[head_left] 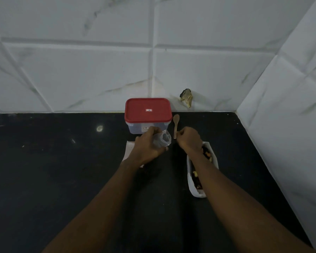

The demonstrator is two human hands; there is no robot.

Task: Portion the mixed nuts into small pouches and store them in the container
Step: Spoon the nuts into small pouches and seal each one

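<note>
A clear container with a red lid (148,110) stands shut at the back of the black counter. My left hand (148,148) pinches a small clear pouch (164,140) just in front of it, above a flat pile of pouches (129,149). A wooden spoon (175,125) lies right of the container. My right hand (189,140) is curled, its fingertips right beside the spoon's handle end; contact is unclear. An open white bag of mixed nuts (199,193) lies under my right forearm.
White marble-look tiles form the back wall, and a side wall (290,125) closes off the right. A broken patch in the tile (186,97) shows behind the spoon. The black counter (62,161) stretches left and toward me.
</note>
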